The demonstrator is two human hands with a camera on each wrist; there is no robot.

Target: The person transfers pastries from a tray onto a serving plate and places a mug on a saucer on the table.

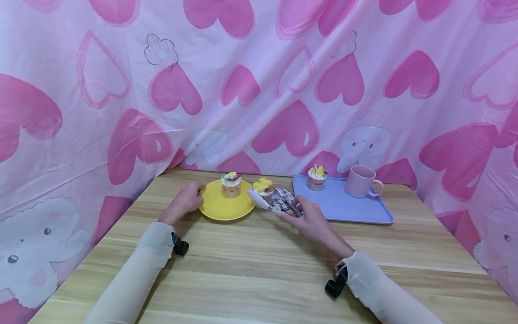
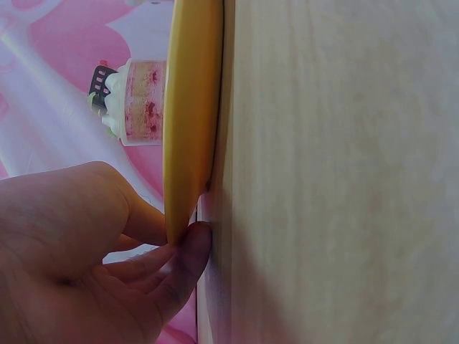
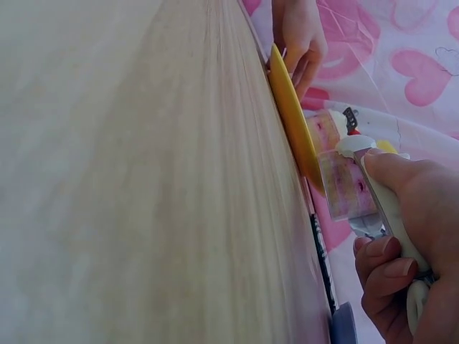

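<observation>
Biggest stuff first: there's a pink heart-print curtain (image 1: 243,90) behind a wooden counter (image 1: 243,270), and everything sits up by the counter's back edge. A bluish tray (image 1: 352,211) takes the back right, and a yellow plate (image 1: 222,210) is over towards the back left corner. The left hand (image 1: 185,201) is pinching that plate by its left rim, thumb on one side and fingers on the other. The right hand (image 1: 311,218) is wrapped round some tongs (image 3: 399,223), and the tongs have a mango-topped dessert cup (image 1: 264,185) clamped between them, so that grip is definitely loaded. A pink mug (image 1: 360,182) stands near the tray's back right corner, and a checked cloth (image 1: 278,205) peeks out between plate and tray. Two more cups: a strawberry-ish one (image 1: 231,186) on the plate's back right part, another fruit one (image 1: 316,180) at the tray's back left corner. What matters imo: the clamped cup is ahead and left of the right hand, roughly upright, tongs running lengthwise towards it, and it's just beside the plate's right rim; the right hand is way nearer to it than the left
</observation>
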